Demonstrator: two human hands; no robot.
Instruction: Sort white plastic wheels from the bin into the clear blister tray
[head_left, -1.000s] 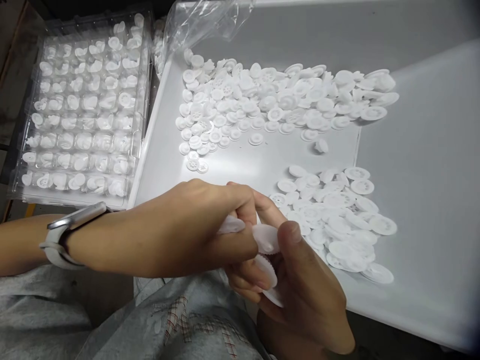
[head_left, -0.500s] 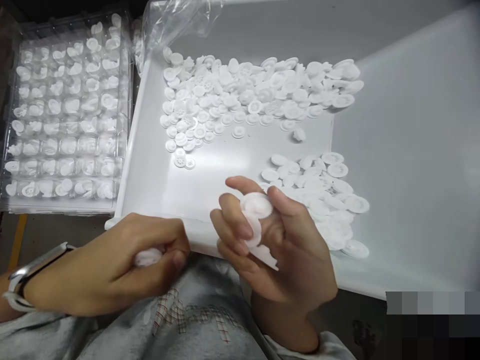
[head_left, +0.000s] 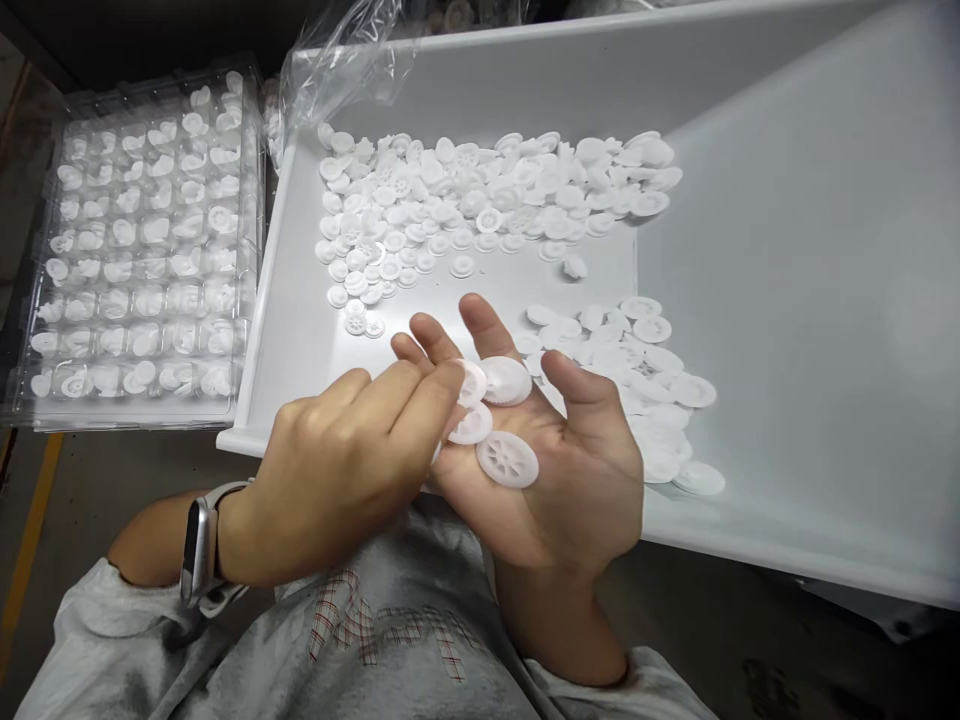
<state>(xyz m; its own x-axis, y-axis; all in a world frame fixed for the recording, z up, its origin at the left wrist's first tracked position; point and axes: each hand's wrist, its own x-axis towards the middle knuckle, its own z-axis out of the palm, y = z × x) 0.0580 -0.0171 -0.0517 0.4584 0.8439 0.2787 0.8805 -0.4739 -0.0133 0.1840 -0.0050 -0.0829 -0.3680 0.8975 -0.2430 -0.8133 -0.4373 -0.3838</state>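
Note:
My right hand is turned palm up over the front edge of the white bin, its fingers stretched out and several white plastic discs lying on it. One disc with a spoked, gear-like centre rests flat on the palm; a domed white disc sits near the base of the fingers. My left hand reaches across from the left, fingers closed together at the edge of two white plastic discs over the right palm. Its fingertips are partly hidden behind its own knuckles.
The large white bin holds a wide spread of loose white discs at the back and a second pile at right. Left of it stands a stack of clear compartment trays with white pieces. Clear plastic film hangs over the bin's back-left corner.
My left hand has moved right, from beside the bin's front edge to over the right palm. My right hand has uncurled its fingers, laying the discs open to view.

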